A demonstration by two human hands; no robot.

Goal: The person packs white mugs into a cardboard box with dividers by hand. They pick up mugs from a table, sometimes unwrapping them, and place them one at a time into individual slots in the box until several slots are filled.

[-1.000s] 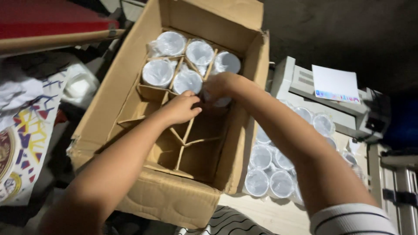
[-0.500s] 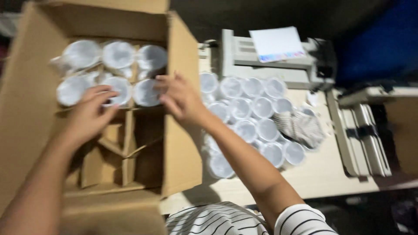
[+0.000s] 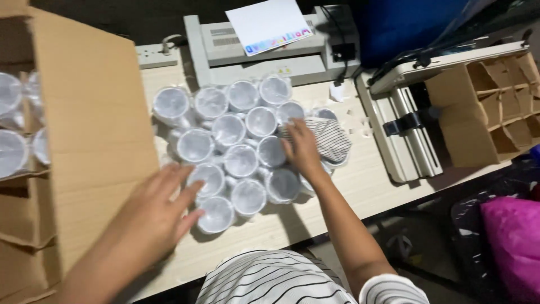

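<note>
White plastic-wrapped cups [image 3: 242,160] are clustered on the light wooden table [image 3: 360,191], mouths up, packed touching one another, between the table's far edge and its near edge. The nearest cup [image 3: 216,214] sits close to the near edge.

Left hand [image 3: 160,217]: open, fingers spread, blurred; held over the near-left side of the cluster. Fingertips are at the cups in the front rows; actual contact can't be told from the blur. Nothing is seen gripped.

Right hand [image 3: 304,149]: open, fingers loosely spread, laid palm down on the right side of the cluster. It is touching the cups there and overlapping a striped cloth [image 3: 332,138] that is draped over the rightmost cups.

A brown cardboard box [image 3: 84,157] is placed at the table's left edge, its flap standing beside the cluster. More wrapped cups [image 3: 11,149] are seen inside it at the far left.

A grey laminator [image 3: 270,53] is set along the table's far edge, with a white sheet of paper [image 3: 270,23] lying on top. A white power strip [image 3: 156,54] is seen at the far-left corner. A paper trimmer [image 3: 408,121] lies at the right edge, and a second cardboard box with dividers [image 3: 489,107] is just beyond it. A pink bag [image 3: 514,242] is seen below the table at right. A striped shirt [image 3: 270,281] is seen at the near edge.
</note>
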